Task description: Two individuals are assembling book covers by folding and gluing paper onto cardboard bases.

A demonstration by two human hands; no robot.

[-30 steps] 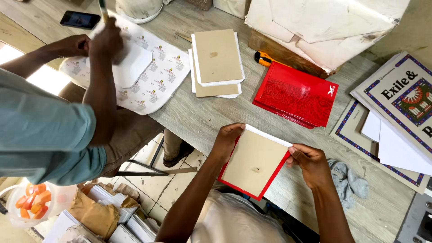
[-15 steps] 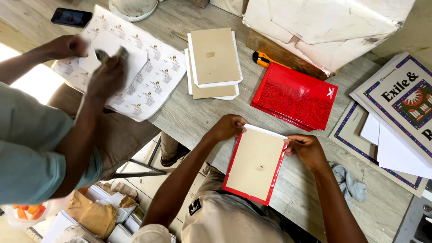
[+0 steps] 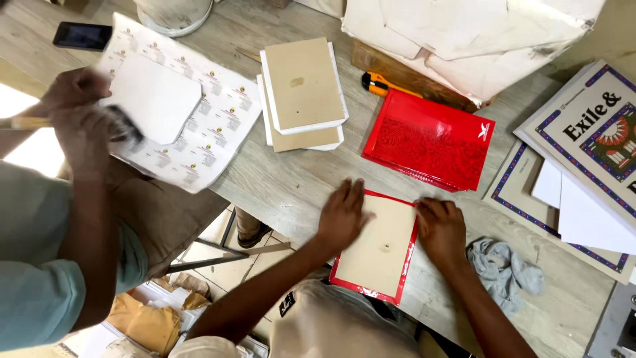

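A beige board with a red border [image 3: 376, 250] lies flat on the grey wooden table [image 3: 285, 179] at its near edge. My left hand [image 3: 343, 215] rests flat on the board's left part, fingers spread. My right hand [image 3: 440, 229] presses on its upper right corner and red edge. Neither hand grips anything. Just beyond lies a stack of glossy red covers [image 3: 427, 139]. A pile of beige boards with white edges [image 3: 303, 93] sits further left.
At the left a co-worker's hand [image 3: 86, 126] holds a brush over a white piece [image 3: 154, 96] on a printed sheet [image 3: 199, 132]. A grey rag [image 3: 505, 268], printed posters [image 3: 589, 152], an orange cutter [image 3: 376, 83] and a phone [image 3: 82, 35] are nearby.
I have laid the red-bordered board down flat on the table; it was held tilted at the edge before. My hands now press on top. The co-worker's hand moved down and left with the brush.
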